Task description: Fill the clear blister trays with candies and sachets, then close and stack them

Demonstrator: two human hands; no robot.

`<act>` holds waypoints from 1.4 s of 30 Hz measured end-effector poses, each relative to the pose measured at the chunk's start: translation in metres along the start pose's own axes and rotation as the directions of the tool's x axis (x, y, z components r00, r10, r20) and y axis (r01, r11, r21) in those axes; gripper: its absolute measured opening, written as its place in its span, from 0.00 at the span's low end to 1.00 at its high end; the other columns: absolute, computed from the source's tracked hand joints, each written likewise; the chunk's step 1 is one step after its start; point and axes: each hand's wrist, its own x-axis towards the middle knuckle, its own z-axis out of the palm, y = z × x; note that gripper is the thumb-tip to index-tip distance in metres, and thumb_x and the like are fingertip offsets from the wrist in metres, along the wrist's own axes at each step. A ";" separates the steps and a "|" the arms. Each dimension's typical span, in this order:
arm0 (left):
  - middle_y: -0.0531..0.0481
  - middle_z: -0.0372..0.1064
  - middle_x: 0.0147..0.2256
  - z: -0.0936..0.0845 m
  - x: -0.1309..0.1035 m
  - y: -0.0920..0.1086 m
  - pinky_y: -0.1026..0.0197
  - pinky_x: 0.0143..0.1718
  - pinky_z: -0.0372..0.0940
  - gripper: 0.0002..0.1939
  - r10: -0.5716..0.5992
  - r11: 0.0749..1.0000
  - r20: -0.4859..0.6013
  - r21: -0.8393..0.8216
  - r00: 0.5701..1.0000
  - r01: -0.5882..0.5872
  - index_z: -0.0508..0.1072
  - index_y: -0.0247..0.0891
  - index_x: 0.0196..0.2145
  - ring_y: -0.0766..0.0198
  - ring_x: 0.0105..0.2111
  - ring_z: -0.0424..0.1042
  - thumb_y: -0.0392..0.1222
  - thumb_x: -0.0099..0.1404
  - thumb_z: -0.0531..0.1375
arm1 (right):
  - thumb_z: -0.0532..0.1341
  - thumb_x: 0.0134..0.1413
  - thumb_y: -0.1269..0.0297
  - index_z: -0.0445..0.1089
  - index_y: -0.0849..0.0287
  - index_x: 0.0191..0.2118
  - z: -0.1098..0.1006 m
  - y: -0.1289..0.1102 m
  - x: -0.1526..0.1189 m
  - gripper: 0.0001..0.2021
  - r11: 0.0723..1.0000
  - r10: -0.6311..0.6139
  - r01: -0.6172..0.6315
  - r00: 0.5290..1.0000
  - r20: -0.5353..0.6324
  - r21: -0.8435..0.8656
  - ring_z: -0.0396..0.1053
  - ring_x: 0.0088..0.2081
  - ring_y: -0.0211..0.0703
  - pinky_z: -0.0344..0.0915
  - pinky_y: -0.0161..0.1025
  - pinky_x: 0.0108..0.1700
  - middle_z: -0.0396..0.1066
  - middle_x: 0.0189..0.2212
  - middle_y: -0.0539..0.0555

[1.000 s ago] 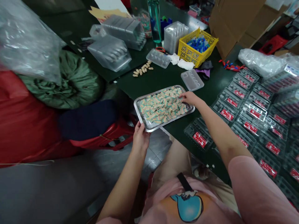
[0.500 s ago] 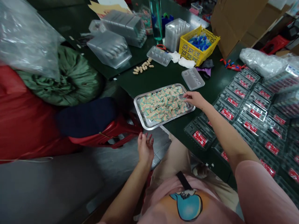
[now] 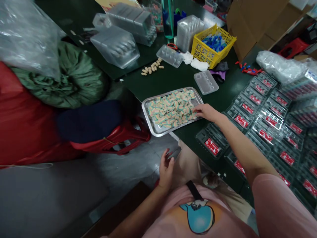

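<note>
A shallow metal tray (image 3: 158,131) is heaped with small flat pieces (image 3: 170,109) striped in cream, green and orange. At the tray's right end my right hand (image 3: 204,111) reaches in from the side, its fingertips among the pieces. Those fingers are stretched and slightly bent, and I see no piece lifted in them. My left hand (image 3: 166,168) hovers over my lap, below the tray and off the table. Its fingers are loosely curled and apart, with nothing in them.
Rows of black blister trays (image 3: 241,121) with red cards cover the table's right side. Behind the tray lie peanuts (image 3: 152,68), a clear plastic shell (image 3: 206,82) and a yellow basket (image 3: 210,49) of blue pieces. A red stool (image 3: 111,142) with a dark cushion stands left.
My right hand has shifted slightly down along the tray's right end. My left hand has moved right and down, away from the tray's near edge.
</note>
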 end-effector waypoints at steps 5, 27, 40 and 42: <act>0.42 0.62 0.60 -0.001 0.013 0.021 0.51 0.59 0.61 0.27 0.082 0.996 -0.028 -0.026 0.996 -0.083 0.66 0.47 0.59 0.55 0.56 0.67 0.53 0.64 0.63 | 0.66 0.51 0.72 0.78 0.61 0.42 0.000 -0.003 -0.003 0.10 1.000 -0.020 0.020 1.000 -0.001 0.014 0.69 0.33 0.41 0.62 0.35 0.40 0.75 0.32 0.52; 0.39 0.63 0.60 0.012 -0.006 -0.014 0.46 0.56 0.64 0.25 0.207 0.967 0.271 0.087 0.940 -0.238 0.71 0.46 0.57 0.48 0.58 0.66 0.44 0.62 0.64 | 0.61 0.60 0.69 0.76 0.57 0.44 0.009 0.006 -0.013 0.09 0.982 -0.138 0.132 0.990 -0.032 -0.137 0.69 0.45 0.48 0.64 0.42 0.49 0.70 0.43 0.58; 0.38 0.63 0.60 0.017 -0.001 -0.031 0.38 0.63 0.55 0.24 0.256 0.915 0.427 0.182 0.867 -0.360 0.70 0.44 0.58 0.49 0.62 0.62 0.41 0.64 0.62 | 0.64 0.55 0.69 0.76 0.60 0.43 0.018 0.010 -0.023 0.09 0.996 -0.082 0.086 0.979 -0.188 0.013 0.70 0.37 0.45 0.66 0.40 0.44 0.73 0.36 0.56; 0.38 0.62 0.60 0.016 -0.001 -0.033 0.38 0.63 0.55 0.24 0.271 0.906 0.434 0.187 0.859 -0.380 0.69 0.45 0.58 0.49 0.62 0.62 0.40 0.64 0.62 | 0.66 0.53 0.68 0.76 0.60 0.44 0.017 0.011 -0.025 0.12 0.997 -0.040 0.052 0.976 -0.215 0.051 0.69 0.35 0.44 0.65 0.39 0.42 0.73 0.35 0.55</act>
